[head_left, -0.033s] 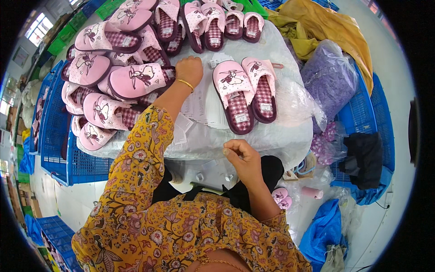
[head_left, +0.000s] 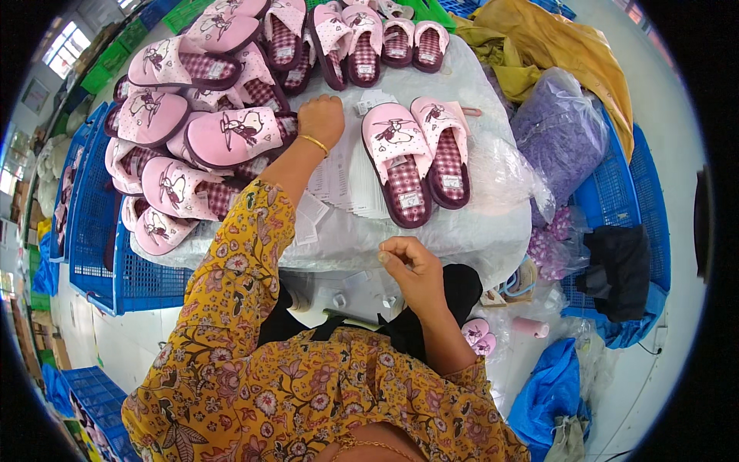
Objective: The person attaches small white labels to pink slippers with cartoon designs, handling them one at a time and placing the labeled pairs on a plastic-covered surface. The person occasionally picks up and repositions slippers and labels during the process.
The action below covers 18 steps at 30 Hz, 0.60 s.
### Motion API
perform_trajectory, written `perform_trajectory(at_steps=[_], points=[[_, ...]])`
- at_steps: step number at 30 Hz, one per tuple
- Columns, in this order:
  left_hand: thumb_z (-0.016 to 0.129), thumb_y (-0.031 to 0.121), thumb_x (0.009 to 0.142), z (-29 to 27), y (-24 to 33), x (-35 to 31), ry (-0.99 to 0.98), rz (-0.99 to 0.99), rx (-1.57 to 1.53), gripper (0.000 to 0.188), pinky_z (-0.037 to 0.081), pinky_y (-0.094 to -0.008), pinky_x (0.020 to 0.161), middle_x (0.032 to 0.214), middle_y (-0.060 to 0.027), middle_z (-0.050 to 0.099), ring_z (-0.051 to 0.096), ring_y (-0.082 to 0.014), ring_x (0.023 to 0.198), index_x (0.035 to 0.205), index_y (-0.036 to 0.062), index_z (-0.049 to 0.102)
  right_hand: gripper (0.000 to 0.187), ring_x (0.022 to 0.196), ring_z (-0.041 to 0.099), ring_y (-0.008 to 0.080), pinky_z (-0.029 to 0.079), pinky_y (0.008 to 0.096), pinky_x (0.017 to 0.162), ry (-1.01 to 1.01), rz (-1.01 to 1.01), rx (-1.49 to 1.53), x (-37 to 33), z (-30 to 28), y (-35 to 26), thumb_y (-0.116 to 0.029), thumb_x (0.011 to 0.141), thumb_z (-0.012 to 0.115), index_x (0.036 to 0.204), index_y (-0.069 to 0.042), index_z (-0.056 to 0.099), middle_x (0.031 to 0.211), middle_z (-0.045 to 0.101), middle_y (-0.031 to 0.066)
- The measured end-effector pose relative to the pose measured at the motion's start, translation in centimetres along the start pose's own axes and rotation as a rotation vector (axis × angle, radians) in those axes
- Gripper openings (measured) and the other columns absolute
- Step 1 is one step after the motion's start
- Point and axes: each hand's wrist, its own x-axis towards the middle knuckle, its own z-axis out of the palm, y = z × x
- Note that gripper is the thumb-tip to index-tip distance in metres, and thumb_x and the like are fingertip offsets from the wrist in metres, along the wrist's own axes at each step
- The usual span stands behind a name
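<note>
In the head view, the left hand [head_left: 322, 122] curls its fingers beside a pile of pink slippers [head_left: 239, 132]; its grip is hidden. The right hand [head_left: 416, 269], near the plastic-covered table [head_left: 493, 231], holds thumb and forefinger close together, contents unclear. A plaid-insoled slipper pair [head_left: 412, 158] lies on the table, between pile and purple bag [head_left: 558, 135].
</note>
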Motion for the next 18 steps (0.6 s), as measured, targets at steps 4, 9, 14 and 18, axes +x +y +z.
perform_trajectory(at_steps=[4, 9, 14, 18], points=[[0.061, 0.013, 0.082, -1.9, 0.5, -1.6, 0.074, -0.001, -0.004, 0.011, 0.056, -0.0414, 0.071, 0.091, -0.0117, 0.068, 0.068, -0.0297, 0.085, 0.087, 0.0065, 0.068, 0.014, 0.078, 0.057, 0.0052, 0.048, 0.0226, 0.072, -0.017, 0.004, -0.024, -0.3, 0.4, -0.2, -0.009, 0.089, 0.07, 0.101, -0.001, 0.067, 0.087, 0.066, -0.0007], [0.062, 0.013, 0.084, -5.4, 1.0, -5.1, 0.074, 0.077, -0.163, 0.008, 0.055, -0.0416, 0.067, 0.089, -0.0095, 0.066, 0.068, -0.0274, 0.083, 0.087, 0.0103, 0.068, 0.013, 0.078, 0.057, 0.0063, 0.049, 0.0236, 0.072, -0.039, -0.022, -0.022, -0.7, 1.3, -0.2, -0.008, 0.09, 0.069, 0.101, -0.002, 0.067, 0.087, 0.065, -0.0005], [0.06, 0.009, 0.087, -7.5, 0.0, -9.4, 0.199, 0.057, -0.653, 0.015, 0.053, -0.0373, 0.068, 0.088, -0.0109, 0.064, 0.066, -0.0272, 0.079, 0.099, 0.007, 0.07, 0.014, 0.075, 0.056, 0.0069, 0.048, 0.0235, 0.069, -0.026, -0.12, -0.063, 0.1, 1.4, -0.7, -0.007, 0.09, 0.068, 0.102, -0.001, 0.066, 0.085, 0.063, 0.0005], [0.055, 0.003, 0.094, -11.3, 0.4, -14.1, -0.106, -0.056, -1.073, 0.025, 0.05, -0.027, 0.065, 0.088, -0.0085, 0.061, 0.062, -0.0139, 0.073, 0.114, 0.0025, 0.069, 0.027, 0.075, 0.057, 0.007, 0.047, 0.0227, 0.067, 0.011, -0.106, -0.054, 1.4, 2.3, -2.9, -0.006, 0.087, 0.07, 0.111, 0.001, 0.061, 0.085, 0.063, 0.0026]])
